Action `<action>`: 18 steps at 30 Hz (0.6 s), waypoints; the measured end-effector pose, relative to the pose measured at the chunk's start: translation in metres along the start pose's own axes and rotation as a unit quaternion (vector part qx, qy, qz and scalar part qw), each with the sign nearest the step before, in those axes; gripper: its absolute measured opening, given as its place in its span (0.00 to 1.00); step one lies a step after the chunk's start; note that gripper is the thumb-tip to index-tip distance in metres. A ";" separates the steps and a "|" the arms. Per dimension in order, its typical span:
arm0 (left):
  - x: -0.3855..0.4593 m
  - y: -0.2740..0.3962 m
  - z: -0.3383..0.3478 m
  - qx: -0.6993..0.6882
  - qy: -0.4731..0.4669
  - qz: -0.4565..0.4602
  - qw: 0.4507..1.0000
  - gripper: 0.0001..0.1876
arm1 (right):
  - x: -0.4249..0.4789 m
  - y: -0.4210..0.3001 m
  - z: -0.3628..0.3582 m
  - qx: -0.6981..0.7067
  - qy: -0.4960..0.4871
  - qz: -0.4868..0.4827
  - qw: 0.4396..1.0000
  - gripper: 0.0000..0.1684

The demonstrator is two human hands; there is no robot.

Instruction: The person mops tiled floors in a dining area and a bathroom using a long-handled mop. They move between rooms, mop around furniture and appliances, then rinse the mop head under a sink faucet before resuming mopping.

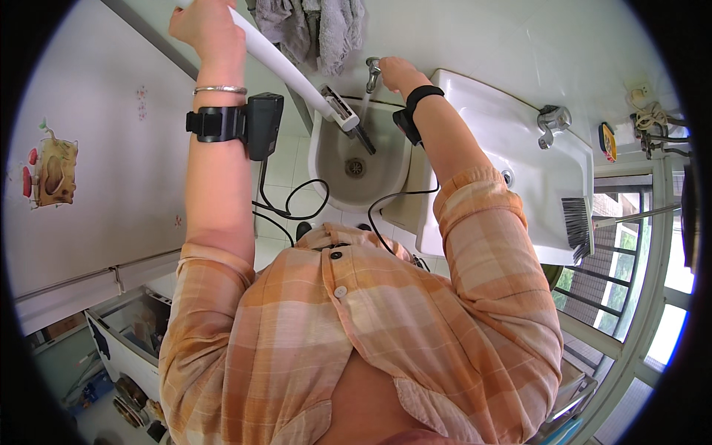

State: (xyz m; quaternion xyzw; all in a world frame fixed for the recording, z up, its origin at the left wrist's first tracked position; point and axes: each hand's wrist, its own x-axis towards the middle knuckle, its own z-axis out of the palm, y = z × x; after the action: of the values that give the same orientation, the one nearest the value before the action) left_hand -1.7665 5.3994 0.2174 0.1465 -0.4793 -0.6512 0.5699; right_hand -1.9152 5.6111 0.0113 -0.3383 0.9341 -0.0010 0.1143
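Note:
My left hand (208, 25), partly cut off at the top edge, is closed around a long white handle (283, 64). The handle slants down into a small grey-white mop basin (359, 197). At its lower end is a cleaning head (340, 111) with a dark, ridged strip (364, 140), inside the basin above the drain (355, 167). My right hand (399, 73) is at the chrome wall tap (372, 78), its fingers curled at the knob and partly hiding it. A thin stream of water (364, 105) falls from the spout beside the cleaning head.
A white sink (473, 105) with its own tap (554, 122) stands right of the basin. A dark-bristled brush (578, 228) lies over its right rim. Grey cloths (311, 33) hang above the basin. A white panel with stickers (105, 111) is at left. Black cables (303, 186) hang from my wrists.

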 end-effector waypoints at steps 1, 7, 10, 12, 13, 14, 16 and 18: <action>-0.004 0.002 0.006 0.023 0.008 0.006 1.000 0.12 | 0.001 0.000 0.000 0.001 0.000 0.003 1.000 0.18; -0.014 -0.005 0.037 0.039 0.001 -0.001 0.999 0.16 | -0.010 -0.005 -0.009 0.014 -0.012 0.026 1.000 0.19; -0.008 -0.011 0.044 0.059 0.017 0.039 0.997 0.18 | -0.011 -0.010 -0.016 0.009 -0.025 0.016 1.000 0.20; -0.001 -0.019 0.047 0.076 0.043 0.108 0.990 0.20 | -0.010 -0.010 -0.014 -0.003 -0.016 0.004 1.000 0.20; -0.001 -0.022 0.049 0.073 0.040 0.100 0.991 0.21 | -0.012 -0.010 -0.015 -0.015 -0.023 0.010 1.000 0.16; 0.000 -0.024 0.051 0.070 0.037 0.093 0.992 0.22 | -0.014 -0.009 -0.017 -0.027 -0.030 0.015 0.999 0.14; 0.000 -0.026 0.055 0.071 0.040 0.092 0.992 0.23 | -0.017 -0.010 -0.018 -0.039 -0.032 0.024 0.998 0.13; 0.002 -0.028 0.058 0.077 0.051 0.103 0.990 0.23 | -0.016 -0.011 -0.017 -0.038 -0.024 0.031 0.998 0.13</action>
State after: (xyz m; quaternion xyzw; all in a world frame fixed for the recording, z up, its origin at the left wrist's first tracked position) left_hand -1.8270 5.4212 0.2247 0.1726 -0.5108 -0.5418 0.6447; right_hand -1.8994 5.6116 0.0320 -0.3131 0.9404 0.0466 0.1239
